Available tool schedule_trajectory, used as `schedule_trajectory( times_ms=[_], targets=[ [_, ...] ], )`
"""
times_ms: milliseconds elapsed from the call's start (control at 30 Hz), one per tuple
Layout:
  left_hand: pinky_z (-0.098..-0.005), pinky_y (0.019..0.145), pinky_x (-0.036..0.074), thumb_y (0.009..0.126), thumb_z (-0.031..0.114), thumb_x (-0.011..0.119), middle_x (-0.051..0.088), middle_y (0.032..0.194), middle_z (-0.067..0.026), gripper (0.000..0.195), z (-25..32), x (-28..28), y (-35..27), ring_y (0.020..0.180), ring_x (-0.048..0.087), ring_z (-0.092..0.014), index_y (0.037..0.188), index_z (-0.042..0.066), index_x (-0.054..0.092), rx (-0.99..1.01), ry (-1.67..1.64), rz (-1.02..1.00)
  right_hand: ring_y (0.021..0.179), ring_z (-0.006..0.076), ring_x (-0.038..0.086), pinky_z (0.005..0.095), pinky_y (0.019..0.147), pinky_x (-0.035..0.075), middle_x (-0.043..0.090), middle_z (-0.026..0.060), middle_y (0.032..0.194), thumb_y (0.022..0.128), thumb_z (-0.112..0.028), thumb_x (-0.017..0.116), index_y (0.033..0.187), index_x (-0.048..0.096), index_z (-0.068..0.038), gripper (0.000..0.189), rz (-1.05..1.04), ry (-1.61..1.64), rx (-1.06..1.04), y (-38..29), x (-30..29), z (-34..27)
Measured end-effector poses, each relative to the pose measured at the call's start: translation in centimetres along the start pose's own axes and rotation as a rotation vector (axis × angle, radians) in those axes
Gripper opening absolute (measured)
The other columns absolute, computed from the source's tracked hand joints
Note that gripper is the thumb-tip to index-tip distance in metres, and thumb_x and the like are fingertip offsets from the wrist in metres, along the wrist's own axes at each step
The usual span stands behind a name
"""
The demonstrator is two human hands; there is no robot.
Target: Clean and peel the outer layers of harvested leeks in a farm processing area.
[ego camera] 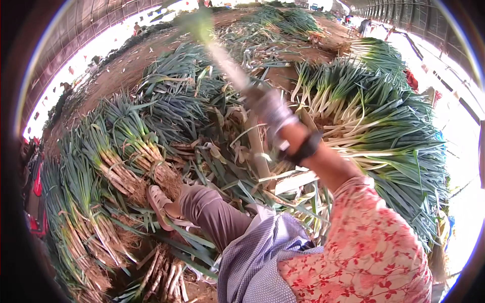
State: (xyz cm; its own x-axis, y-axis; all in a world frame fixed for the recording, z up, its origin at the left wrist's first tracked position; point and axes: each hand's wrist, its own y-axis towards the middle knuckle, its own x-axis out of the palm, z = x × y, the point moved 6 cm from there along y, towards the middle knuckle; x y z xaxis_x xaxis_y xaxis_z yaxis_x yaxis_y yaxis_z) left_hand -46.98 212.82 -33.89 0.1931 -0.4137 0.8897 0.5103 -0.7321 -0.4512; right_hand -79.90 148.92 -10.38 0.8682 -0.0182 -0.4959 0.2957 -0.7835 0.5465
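My right hand (269, 106), in a grey glove with a dark band at the wrist, reaches forward in the middle of the view. Its fingers are closed on a leek (227, 64). The white shank comes out of the fist and the green leaf end points up and away, both blurred by motion. My left hand is out of view. Below the hand lies a litter of stripped leaves (227, 151), with a wooden slat (257, 147) among them. To the right of my forearm, a large heap of leeks (363, 125) has its white shanks facing me.
Tied leek bundles with roots (151, 163) lie along the left, close to my shoe (161, 204). More bundles (81, 242) lie at lower left. Other leek piles (284, 19) stand farther back on bare soil (102, 83). A distant person (365, 27) is at upper right.
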Motion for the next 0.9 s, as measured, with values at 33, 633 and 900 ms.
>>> schedule_trajectory(
  times_ms=[33, 633, 900],
  targets=[
    [-0.034, 0.087, 0.038, 0.092, 0.025, 0.035, 0.051, 0.105, -0.009, 0.029, 0.0, 0.1, 0.0, 0.09, 0.049, -0.02, 0.105, 0.003, 0.049, 0.003, 0.003, 0.0, 0.063, 0.0248, 0.06, 0.0337, 0.055, 0.05, 0.061, 0.0109, 0.072, 0.078, -0.017, 0.053, 0.09, 0.059, -0.005, 0.018, 0.134, -0.223, 0.069, 1.5, -4.2, 1.7],
    [-0.0278, 0.064, 0.045, 0.089, 0.028, 0.046, 0.056, 0.088, -0.0037, 0.023, 2.9, 3.0, -4.4, 0.074, 0.053, -0.016, 0.101, 0.009, 0.052, 0.642, 0.823, 0.231, 0.089, 0.0287, 0.059, 0.0353, 0.077, 0.045, 0.059, 0.0186, 0.098, 0.079, -0.024, 0.055, 0.104, 0.055, -0.003, 0.033, -0.808, 0.193, -0.195, -8.3, 28.0, -11.9],
    [-0.0265, 0.063, 0.049, 0.087, 0.022, 0.051, 0.058, 0.083, -0.0046, 0.021, 2.5, 6.6, -12.4, 0.071, 0.057, -0.014, 0.1, 0.006, 0.052, 0.953, 0.602, 0.481, 0.084, 0.0294, 0.059, 0.0351, 0.076, 0.046, 0.06, 0.0164, 0.088, 0.078, -0.023, 0.055, 0.096, 0.056, -0.005, 0.025, -1.325, 0.038, -0.663, -31.3, 45.4, -26.0]
  ],
)
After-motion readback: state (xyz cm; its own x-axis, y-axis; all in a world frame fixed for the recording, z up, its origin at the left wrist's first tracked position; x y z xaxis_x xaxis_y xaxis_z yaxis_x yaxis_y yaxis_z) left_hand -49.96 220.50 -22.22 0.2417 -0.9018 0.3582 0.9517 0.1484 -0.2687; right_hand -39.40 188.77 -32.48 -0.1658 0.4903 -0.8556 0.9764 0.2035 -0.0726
